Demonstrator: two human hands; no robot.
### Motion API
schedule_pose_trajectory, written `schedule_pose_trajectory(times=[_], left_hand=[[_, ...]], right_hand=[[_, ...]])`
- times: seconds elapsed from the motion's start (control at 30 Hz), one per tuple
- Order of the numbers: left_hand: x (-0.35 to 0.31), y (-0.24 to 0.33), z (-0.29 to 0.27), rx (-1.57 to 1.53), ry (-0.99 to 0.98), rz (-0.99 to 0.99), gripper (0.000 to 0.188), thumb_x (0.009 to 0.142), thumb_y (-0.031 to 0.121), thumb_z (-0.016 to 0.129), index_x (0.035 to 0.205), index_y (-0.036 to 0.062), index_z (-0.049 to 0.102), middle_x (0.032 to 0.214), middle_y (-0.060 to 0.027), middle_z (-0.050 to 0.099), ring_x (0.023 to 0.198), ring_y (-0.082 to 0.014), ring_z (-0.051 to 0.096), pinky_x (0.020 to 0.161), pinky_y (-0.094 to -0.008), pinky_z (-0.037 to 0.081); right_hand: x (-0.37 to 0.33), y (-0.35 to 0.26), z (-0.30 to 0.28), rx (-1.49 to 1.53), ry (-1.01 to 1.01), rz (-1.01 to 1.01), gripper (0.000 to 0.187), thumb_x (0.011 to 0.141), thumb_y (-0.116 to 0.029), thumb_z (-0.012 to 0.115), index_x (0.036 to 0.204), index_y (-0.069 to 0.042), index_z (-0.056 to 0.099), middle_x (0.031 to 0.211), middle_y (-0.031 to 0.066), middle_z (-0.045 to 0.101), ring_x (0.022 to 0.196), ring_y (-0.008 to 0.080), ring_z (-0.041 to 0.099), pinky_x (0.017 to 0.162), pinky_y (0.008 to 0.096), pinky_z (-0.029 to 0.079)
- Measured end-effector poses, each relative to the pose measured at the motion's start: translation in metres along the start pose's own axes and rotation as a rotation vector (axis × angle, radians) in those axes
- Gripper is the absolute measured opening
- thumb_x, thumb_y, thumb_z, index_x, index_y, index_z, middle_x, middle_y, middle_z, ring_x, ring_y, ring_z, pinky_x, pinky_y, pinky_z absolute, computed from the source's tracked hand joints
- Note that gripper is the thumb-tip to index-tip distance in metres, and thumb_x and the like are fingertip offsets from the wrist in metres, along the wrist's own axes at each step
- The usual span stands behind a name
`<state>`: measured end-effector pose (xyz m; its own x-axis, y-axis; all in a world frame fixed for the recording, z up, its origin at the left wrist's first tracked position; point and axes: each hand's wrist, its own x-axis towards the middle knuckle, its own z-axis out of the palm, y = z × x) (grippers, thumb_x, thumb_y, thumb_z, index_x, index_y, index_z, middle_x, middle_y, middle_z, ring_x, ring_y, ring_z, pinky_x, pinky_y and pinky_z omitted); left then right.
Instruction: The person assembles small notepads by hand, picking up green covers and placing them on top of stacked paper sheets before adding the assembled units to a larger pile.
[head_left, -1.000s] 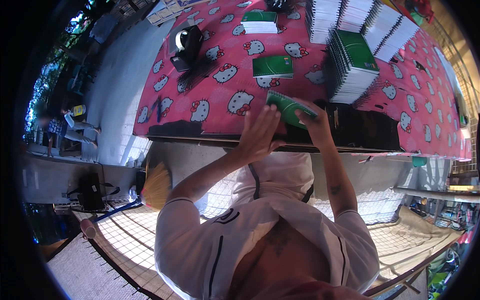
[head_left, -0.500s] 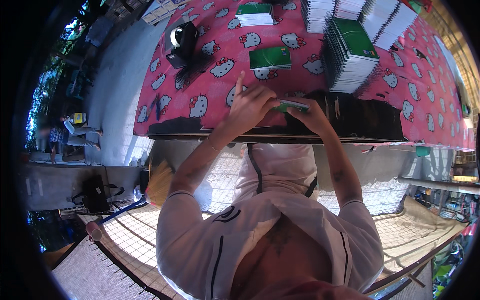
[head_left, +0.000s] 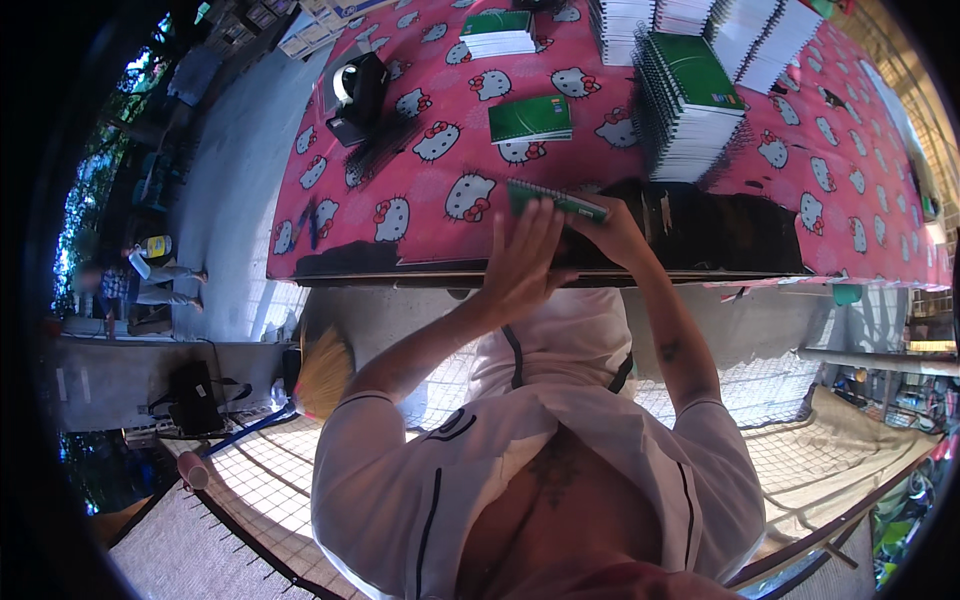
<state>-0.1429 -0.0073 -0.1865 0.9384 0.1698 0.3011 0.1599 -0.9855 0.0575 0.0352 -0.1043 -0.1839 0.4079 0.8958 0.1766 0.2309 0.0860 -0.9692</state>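
At the near edge of the table I hold a small green spiral notebook (head_left: pixel 557 199), tilted, its coil along the upper edge. My right hand (head_left: pixel 612 236) is closed around its right end, with the thumb and fingers partly hidden. My left hand (head_left: pixel 524 252) lies with stretched fingers against the notebook's near side and grips nothing. Just beyond, a short stack of green-covered pads (head_left: pixel 531 118) rests on the cloth. To the right stands a tall pile of green spiral notebooks (head_left: pixel 695 105), coils facing left.
A black tape dispenser (head_left: pixel 356 97) sits at the left of the pink table cloth (head_left: pixel 395 180). Another green-topped stack (head_left: pixel 498 35) and white spiral-bound piles (head_left: pixel 765 40) stand farther back. A broom (head_left: pixel 325 372) is below the table's left side. At far left another person (head_left: pixel 150 280) sits.
My left hand has come nearer and to the right, its fingers now flat against the notebook. More of the notebook's green cover and coil shows. My right hand keeps its hold.
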Motion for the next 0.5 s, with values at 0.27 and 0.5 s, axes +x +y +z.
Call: schedule_pose_trajectory(times=[0.27,0.5], left_hand=[[0.027,-0.012,-0.011,0.002,0.13,0.08,0.092,0.093,0.062,0.042,0.149,-0.0086,0.025,0.157,-0.0301,0.022,0.147,-0.0443,0.019,0.112,-0.0688,0.008],[0.042,-0.006,-0.026,0.062,0.12,0.047,0.091,0.094,0.064,0.039,0.149,-0.0078,0.026,0.156,-0.0296,0.024,0.147,-0.0431,0.023,0.112,-0.0674,0.011]], right_hand=[[0.0,0.004,-0.003,-0.01,-0.03,0.01,0.032,0.087,-0.011,0.07,0.117,-0.002,0.068,0.094,0.0143,0.073,0.083,0.0112,0.064,0.079,0.0328,0.052],[-0.002,0.002,0.003,-0.09,0.017,-0.053,0.036,0.084,-0.009,0.07,0.119,0.0,0.066,0.099,0.0182,0.073,0.089,0.0231,0.071,0.08,0.0352,0.052]])
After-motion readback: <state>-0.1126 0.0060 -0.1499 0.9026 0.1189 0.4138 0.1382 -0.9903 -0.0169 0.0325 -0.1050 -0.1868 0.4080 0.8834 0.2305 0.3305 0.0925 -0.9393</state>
